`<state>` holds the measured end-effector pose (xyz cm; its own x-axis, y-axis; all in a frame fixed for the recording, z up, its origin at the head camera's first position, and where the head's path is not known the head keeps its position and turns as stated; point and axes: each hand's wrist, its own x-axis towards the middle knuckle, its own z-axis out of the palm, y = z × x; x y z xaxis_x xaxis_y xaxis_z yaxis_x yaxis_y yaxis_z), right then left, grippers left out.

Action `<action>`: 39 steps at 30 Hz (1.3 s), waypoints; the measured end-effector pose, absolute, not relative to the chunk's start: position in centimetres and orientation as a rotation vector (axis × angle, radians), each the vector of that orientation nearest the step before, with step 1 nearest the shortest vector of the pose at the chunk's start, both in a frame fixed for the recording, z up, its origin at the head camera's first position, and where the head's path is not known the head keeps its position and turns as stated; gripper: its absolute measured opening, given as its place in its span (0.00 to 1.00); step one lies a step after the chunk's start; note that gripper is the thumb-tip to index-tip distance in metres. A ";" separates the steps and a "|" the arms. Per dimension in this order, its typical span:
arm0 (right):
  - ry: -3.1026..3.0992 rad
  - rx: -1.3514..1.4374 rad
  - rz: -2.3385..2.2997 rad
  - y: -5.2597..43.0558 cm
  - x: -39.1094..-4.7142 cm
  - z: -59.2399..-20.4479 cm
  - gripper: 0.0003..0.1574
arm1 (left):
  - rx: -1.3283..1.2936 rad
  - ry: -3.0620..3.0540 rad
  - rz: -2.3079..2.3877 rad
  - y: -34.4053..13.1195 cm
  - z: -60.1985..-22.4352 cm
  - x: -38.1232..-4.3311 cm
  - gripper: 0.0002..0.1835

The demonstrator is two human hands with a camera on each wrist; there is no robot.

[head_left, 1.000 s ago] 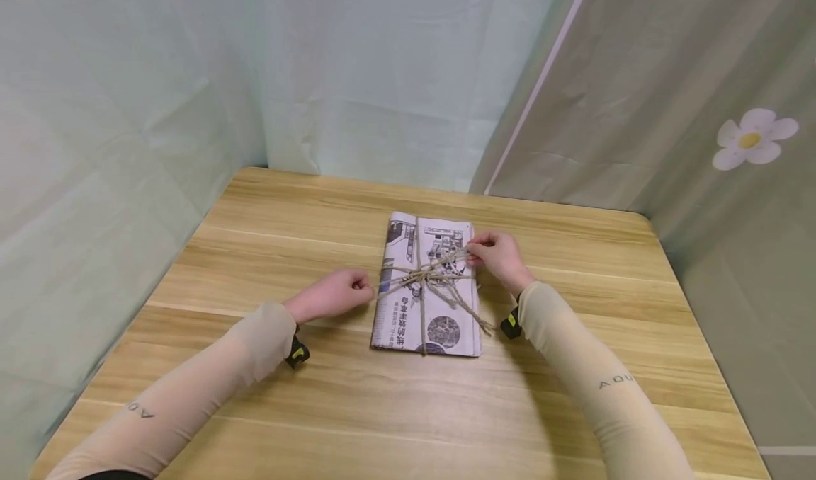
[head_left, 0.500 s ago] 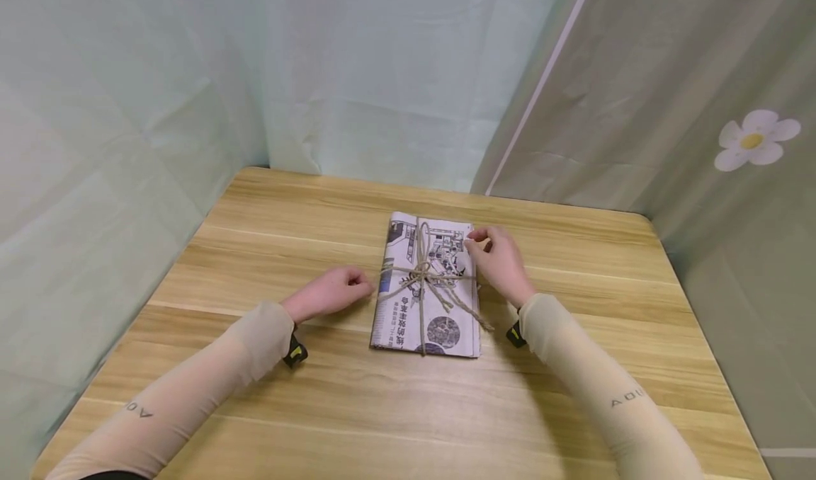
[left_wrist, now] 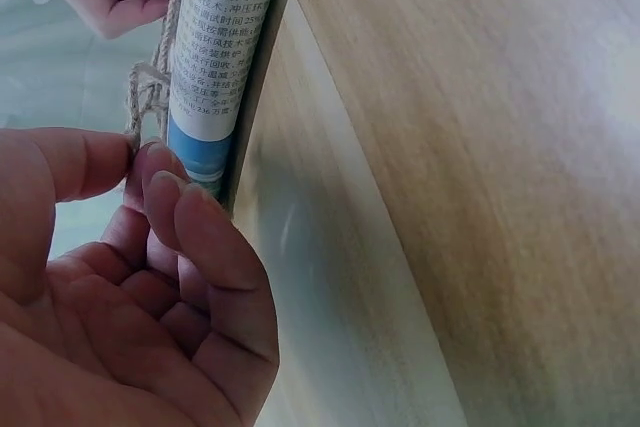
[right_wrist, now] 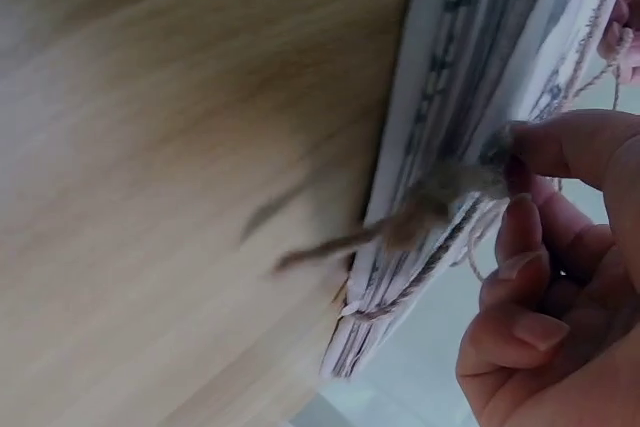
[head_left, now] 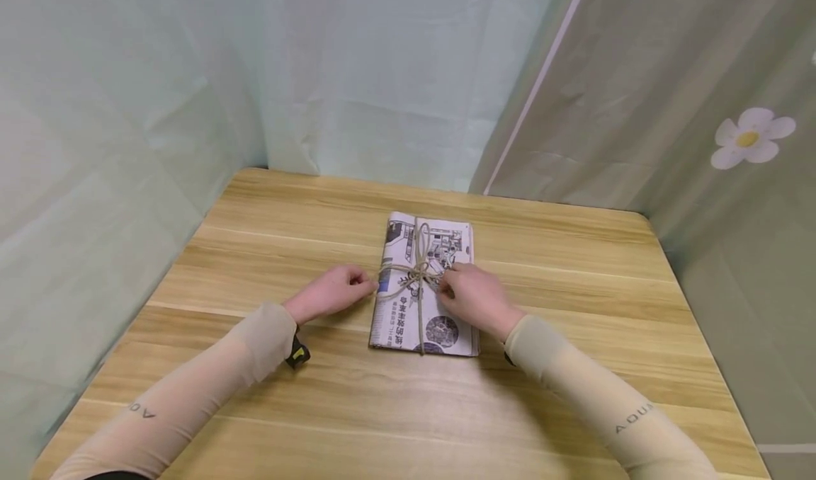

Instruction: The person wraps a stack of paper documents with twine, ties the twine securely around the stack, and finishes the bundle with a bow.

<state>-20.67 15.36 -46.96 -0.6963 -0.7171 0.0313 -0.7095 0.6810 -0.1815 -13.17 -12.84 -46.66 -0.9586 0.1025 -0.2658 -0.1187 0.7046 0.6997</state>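
Note:
A folded stack of newspapers (head_left: 440, 333) lies on the table, bound crosswise with brown twine (head_left: 419, 273) tied in a bow near its middle. One loop of the bow points to the far edge. At the stack's left side, my left hand (head_left: 331, 292) pinches the other twine loop (left_wrist: 134, 112) between thumb and forefinger. My right hand (head_left: 478, 298) reaches over the right half of the stack, close to the knot. In the right wrist view its thumb and forefinger pinch the twine, whose blurred loose end (right_wrist: 330, 250) sticks out past the paper's edge.
The wood-grain table (head_left: 306, 409) extends around the stack on all sides. Pale curtains (head_left: 395, 76) hang behind and to the left, and a grey curtain with a printed flower (head_left: 747, 140) is on the right.
My right hand lets go of a twine loop, which now lies toward the far edge. It then moves left and nearer, taking the loose twine by the knot. My left hand stays almost still.

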 end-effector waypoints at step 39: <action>2.759 -1.127 -0.441 22.4 -19.3 -45.7 0.08 | -0.115 2.530 1.420 -12.6 -47.0 -13.8 0.10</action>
<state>-19.26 22.38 -45.66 -0.7130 -0.7011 -0.0091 -0.6633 0.6787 -0.3152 -13.80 -12.63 -47.03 -0.9688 0.0468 -0.2434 -0.1834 0.5254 0.8309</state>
